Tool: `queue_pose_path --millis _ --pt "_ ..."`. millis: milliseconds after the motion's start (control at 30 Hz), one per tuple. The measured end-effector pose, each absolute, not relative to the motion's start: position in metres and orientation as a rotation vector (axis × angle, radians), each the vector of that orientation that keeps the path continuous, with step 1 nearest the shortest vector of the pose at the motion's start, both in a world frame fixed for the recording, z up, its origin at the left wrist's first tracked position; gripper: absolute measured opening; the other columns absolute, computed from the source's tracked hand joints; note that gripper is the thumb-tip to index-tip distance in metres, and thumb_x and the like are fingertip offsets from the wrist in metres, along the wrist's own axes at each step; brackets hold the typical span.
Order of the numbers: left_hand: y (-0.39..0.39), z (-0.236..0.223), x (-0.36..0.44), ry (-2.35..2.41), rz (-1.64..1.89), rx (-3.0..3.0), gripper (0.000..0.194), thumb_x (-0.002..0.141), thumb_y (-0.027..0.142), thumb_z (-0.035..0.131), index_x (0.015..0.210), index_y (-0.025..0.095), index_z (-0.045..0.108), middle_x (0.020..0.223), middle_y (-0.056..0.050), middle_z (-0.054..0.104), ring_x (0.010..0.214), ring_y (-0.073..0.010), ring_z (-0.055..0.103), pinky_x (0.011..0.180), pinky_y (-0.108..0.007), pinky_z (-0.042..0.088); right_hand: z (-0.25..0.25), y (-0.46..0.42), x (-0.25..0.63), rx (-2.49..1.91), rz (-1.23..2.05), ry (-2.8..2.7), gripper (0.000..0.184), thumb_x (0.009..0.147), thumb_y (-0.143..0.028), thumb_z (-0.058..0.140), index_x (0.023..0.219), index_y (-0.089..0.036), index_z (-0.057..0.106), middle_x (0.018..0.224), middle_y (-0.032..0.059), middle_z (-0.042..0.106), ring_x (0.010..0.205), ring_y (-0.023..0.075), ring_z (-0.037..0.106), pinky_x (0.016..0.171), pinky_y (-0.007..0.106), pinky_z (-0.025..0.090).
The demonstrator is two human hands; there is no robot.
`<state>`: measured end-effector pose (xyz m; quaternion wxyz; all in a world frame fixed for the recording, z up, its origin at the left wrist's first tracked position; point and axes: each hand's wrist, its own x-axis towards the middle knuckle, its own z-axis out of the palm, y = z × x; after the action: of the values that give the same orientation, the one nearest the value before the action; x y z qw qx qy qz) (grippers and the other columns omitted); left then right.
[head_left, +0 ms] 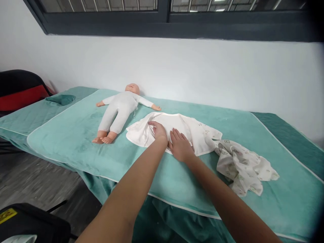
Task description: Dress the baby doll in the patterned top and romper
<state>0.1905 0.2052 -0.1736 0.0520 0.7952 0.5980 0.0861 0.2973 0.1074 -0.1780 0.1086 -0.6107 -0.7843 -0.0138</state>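
A white baby shirt [202, 133] lies spread on the green bed cover, its front opened out and a small print showing at its right side. My left hand [160, 131] is bent over the shirt's left part, fingers curled against a fold of the cloth; the fingertips are partly hidden. Beside it my right hand [181, 145] lies flat on the shirt near its lower edge, fingers stretched out. A baby doll [121, 104] in a white bodysuit lies on its back to the left, apart from both hands.
A crumpled printed white garment [243, 165] lies right of the shirt, touching its edge. The green bed cover [76, 135] drops over the front edge. A white wall and barred window [106, 23] stand behind. A black and red chair [22, 91] is at left, a black object [37, 222] lower left.
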Motion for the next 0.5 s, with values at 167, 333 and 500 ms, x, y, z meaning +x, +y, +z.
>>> queue_pose_path --millis 167,333,500 --pt "0.207 -0.181 0.194 2.098 0.197 2.348 0.052 0.087 0.009 0.046 0.137 0.007 0.060 0.145 -0.023 0.055 0.153 -0.0426 0.022 0.121 -0.074 0.006 -0.177 0.071 0.286 -1.582 0.035 -2.321 0.060 0.102 -0.036 0.039 0.154 -0.005 0.040 0.162 0.0175 0.035 0.152 0.0281 0.030 0.123 0.046 0.028" --pt "0.216 -0.186 0.196 2.125 0.256 2.317 0.057 0.088 0.010 0.046 0.144 0.018 0.056 0.150 -0.015 0.052 0.157 -0.0373 0.012 0.121 -0.074 0.013 -0.171 0.051 0.275 -1.356 0.129 -2.315 0.046 0.101 -0.030 0.046 0.144 -0.013 0.053 0.149 0.0154 0.053 0.140 0.0281 0.047 0.117 0.047 0.039" --pt "0.238 -0.191 0.208 2.138 0.334 2.241 0.055 0.082 0.015 0.059 0.137 0.017 0.062 0.140 -0.019 0.059 0.150 -0.0442 0.030 0.118 -0.076 0.022 -0.182 0.059 0.252 -1.127 0.296 -2.226 0.031 0.098 -0.018 0.049 0.123 -0.017 0.068 0.120 0.0128 0.070 0.116 0.0283 0.062 0.105 0.045 0.050"
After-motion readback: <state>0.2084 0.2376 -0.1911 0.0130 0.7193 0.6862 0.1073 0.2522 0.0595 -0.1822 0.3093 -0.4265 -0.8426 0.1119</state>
